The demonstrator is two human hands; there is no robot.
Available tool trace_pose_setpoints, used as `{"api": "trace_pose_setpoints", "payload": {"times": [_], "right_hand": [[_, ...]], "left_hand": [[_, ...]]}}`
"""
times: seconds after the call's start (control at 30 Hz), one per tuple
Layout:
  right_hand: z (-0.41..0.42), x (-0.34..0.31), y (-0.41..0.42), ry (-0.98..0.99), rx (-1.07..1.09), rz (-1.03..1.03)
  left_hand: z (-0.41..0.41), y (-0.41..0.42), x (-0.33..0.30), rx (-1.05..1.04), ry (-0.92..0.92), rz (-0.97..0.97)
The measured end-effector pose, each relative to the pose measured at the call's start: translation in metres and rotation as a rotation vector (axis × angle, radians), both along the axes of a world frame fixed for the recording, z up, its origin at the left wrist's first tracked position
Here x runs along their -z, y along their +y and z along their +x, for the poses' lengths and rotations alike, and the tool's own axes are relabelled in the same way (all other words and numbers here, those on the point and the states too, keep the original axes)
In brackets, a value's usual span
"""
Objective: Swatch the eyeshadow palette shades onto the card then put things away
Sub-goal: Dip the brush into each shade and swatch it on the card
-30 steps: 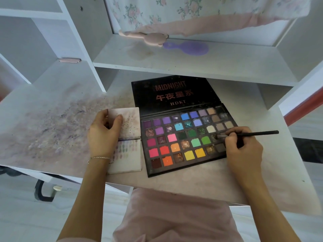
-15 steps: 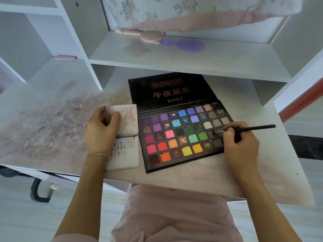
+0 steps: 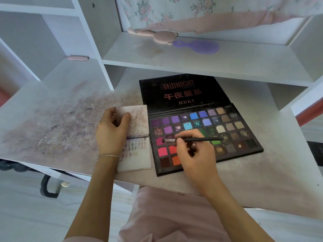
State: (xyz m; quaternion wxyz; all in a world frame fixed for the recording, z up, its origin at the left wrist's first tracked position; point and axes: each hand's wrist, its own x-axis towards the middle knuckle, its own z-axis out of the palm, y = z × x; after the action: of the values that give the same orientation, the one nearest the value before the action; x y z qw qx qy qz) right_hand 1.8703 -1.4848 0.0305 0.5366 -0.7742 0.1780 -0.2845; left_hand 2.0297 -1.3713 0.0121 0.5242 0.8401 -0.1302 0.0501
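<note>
An open black eyeshadow palette [image 3: 232,126] with several rows of coloured pans lies on the desk, its lid flat behind it. To its left lies a folded white card [image 3: 138,159] with faint rows of swatches on the lower half. My left hand [image 3: 111,131] presses down on the card's upper half. My right hand [image 3: 194,151] hovers over the palette's left-centre pans and grips a thin black brush [image 3: 199,140]. The brush tip points left, over the pink pans near the card's edge.
The desk top [image 3: 52,123] is stained with powder to the left of the card. A shelf [image 3: 227,65] overhangs the palette's lid and carries a purple hairbrush [image 3: 201,46] and a pink soft toy [image 3: 157,34]. A pink clip [image 3: 76,58] lies at back left.
My right hand has carried the brush leftward from the brown pans at the palette's right to over its left-centre pans. My left hand has stayed on the card.
</note>
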Motion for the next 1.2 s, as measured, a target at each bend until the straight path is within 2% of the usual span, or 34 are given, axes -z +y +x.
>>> {"api": "trace_pose_setpoints", "payload": {"times": [0.33,1.2], "right_hand": [[0.02,0.006,0.028,0.126,-0.095,-0.211],[0.02,0.007,0.029,0.168,-0.124,-0.292]], "left_hand": [[0.002,0.0,0.003,0.008,0.004,-0.037],[0.003,0.0,0.004,0.008,-0.041,0.011]]}}
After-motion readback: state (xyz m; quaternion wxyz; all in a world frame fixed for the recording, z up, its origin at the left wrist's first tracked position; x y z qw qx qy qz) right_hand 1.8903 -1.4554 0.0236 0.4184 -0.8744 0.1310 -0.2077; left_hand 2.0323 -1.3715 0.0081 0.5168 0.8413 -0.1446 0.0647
